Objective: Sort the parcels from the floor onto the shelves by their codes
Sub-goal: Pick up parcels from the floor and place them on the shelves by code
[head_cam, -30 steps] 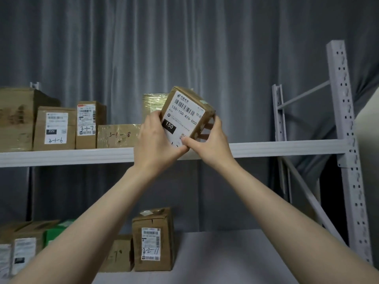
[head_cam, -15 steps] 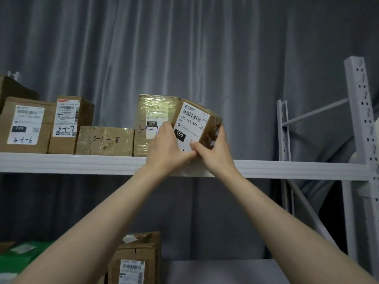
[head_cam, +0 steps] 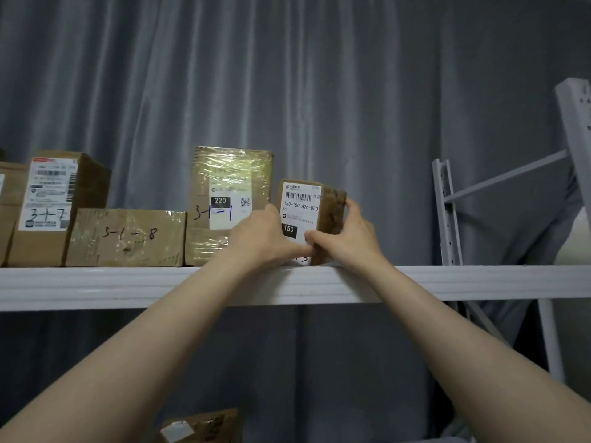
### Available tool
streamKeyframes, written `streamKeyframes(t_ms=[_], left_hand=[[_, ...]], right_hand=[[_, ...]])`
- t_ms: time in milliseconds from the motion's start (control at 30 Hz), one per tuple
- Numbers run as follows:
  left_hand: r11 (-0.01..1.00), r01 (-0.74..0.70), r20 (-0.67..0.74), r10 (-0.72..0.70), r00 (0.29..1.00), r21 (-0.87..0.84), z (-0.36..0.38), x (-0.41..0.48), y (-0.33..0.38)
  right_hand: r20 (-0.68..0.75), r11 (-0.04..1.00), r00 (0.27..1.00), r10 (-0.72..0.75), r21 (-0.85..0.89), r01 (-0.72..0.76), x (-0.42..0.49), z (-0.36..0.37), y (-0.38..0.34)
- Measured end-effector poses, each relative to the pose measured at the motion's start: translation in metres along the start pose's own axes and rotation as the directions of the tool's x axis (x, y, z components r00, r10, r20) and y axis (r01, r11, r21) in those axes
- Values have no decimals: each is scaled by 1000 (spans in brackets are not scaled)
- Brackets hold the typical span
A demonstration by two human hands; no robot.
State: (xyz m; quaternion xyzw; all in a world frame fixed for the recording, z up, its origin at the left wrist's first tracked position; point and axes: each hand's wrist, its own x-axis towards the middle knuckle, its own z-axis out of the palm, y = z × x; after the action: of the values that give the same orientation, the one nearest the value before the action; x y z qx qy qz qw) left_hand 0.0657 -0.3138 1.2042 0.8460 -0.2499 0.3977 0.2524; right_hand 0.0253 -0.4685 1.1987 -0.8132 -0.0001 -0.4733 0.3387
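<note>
I count five parcels along the upper shelf [head_cam: 96, 286] and one more below it, at the bottom edge of my view [head_cam: 204, 425]. Both my hands are up, and both are on the same parcel.

From the left: a sliver of brown box [head_cam: 8, 206] cut by the frame, a taller box marked 3-1-7 [head_cam: 51, 203], a low flat box marked 3-1-8 [head_cam: 128, 239], a film-wrapped box [head_cam: 232, 183] with a black 220 tag and 3-1-1 written on it, and last the small parcel [head_cam: 308, 206] I am holding.

It is a small brown carton, standing upright at the shelf's front lip, just beside the wrapped box on its right. Its white label faces me: a barcode, the code 150-150-A26-050 and a black tag reading 150. Something handwritten at the bottom is mostly hidden by my fingers.

My left hand [head_cam: 265, 243] curls over its lower left corner. My right hand [head_cam: 355, 238] grips the other side, thumb on the label, fingers wrapped round the right face.

Two white rack uprights [head_cam: 445, 215] stand to the right, before a grey curtain [head_cam: 287, 75].
</note>
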Motion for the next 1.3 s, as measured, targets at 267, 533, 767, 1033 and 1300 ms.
streamKeyframes(t_ms=[267,533,767,1033,1300], left_hand=[[990,-63,162,83,983,-127,13,16,-17],[953,-136,199,194,961,-272,13,16,-25],[975,-82,215,127,968,-205,13,18,-25],[990,-111,143,123,982,-89,13,17,-28],[992,-109,111,115,987,-57,14,16,-30]], right_hand=[[130,989,981,145,-51,-139,40,10,2],[334,990,933,131,7,-142,45,13,14],[375,992,918,127,-49,-117,53,18,21],[341,986,927,157,-9,-164,52,15,22],[263,974,938,227,-72,-215,56,16,25]])
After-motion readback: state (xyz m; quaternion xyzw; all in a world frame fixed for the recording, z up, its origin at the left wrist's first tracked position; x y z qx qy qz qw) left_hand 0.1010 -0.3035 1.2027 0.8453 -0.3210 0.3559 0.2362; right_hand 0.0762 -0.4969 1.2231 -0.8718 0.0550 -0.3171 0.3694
